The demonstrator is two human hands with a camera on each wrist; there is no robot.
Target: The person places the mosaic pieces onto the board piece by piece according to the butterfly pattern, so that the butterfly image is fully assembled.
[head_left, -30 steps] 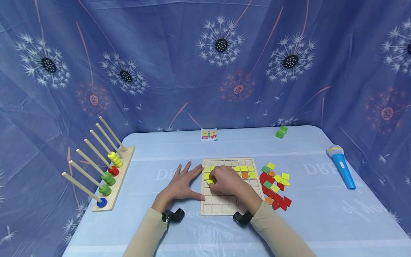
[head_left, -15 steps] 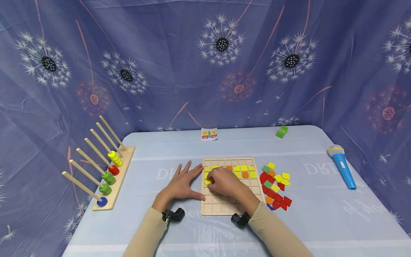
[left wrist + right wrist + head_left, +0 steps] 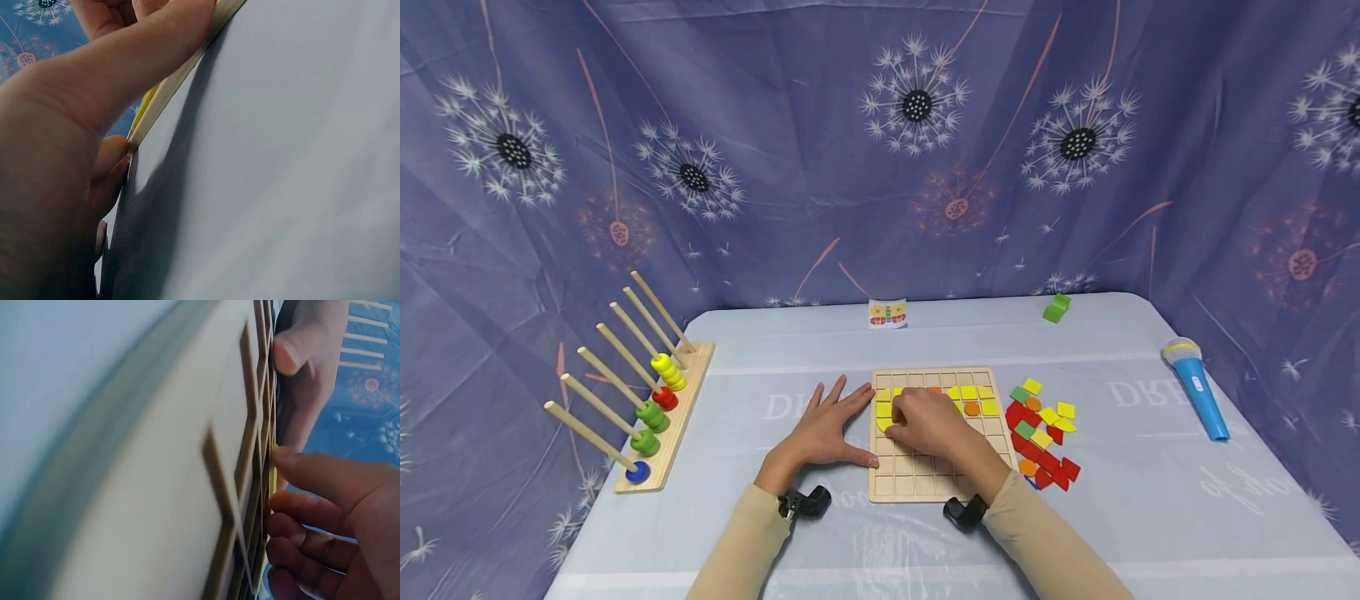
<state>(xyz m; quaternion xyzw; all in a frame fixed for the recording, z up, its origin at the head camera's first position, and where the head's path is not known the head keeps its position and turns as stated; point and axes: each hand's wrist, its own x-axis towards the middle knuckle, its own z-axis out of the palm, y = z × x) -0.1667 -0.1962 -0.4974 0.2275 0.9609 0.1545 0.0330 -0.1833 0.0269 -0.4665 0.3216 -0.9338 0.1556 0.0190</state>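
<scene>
A wooden grid board (image 3: 913,490) lies on the table, with yellow and orange tiles in its upper rows. My left hand (image 3: 823,429) is spread flat at the board's left side; thumb and index fingertip touch its edge, as the left wrist view also shows at the wooden edge (image 3: 164,94). Over the board's left part, my right hand (image 3: 928,421) pinches a yellow quarter-round tile (image 3: 883,424) in the third row. In the right wrist view its thumb and index finger meet at a thin yellow edge (image 3: 274,472). Some cells are hidden beneath this hand.
Loose red, yellow, green and orange tiles (image 3: 1037,452) lie right of the board. A butterfly picture card (image 3: 887,314) and a green block (image 3: 1057,308) sit at the back. A bead stand (image 3: 688,375) is on the left, a blue toy microphone (image 3: 1201,392) on the right.
My right hand shifts slightly left, then back a little right, staying over the same yellow tile. The left hand keeps its place at the board's edge.
</scene>
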